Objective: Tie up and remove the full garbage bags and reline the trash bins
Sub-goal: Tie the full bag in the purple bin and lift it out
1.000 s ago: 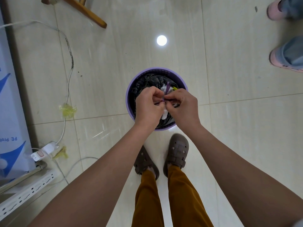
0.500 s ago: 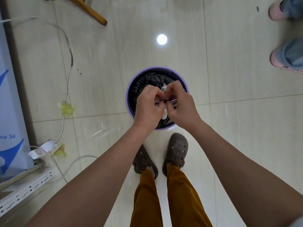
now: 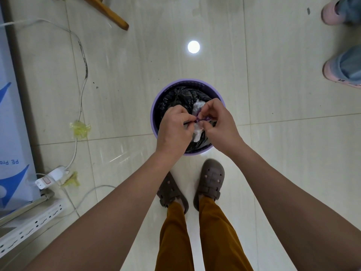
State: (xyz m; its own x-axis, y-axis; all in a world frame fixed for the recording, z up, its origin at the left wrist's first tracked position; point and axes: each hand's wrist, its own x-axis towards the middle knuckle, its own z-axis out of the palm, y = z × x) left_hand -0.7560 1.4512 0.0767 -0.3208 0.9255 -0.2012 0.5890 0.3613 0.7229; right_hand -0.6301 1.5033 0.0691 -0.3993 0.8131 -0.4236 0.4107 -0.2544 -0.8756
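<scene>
A round purple trash bin stands on the tiled floor just ahead of my feet. Inside it sits a crumpled black garbage bag with white plastic showing near its top. A thin purple drawstring runs between my hands, with a small knot in the middle. My left hand pinches its left end and my right hand pinches its right end, both directly over the bin.
A white cable runs along the floor on the left to a power adapter, held by yellow tape. A wooden leg lies at top left. Another person's pink shoes stand at the far right.
My hands have drawn slightly apart, pulling the purple drawstring out level between them, where earlier its end stuck upward by my fingers.
</scene>
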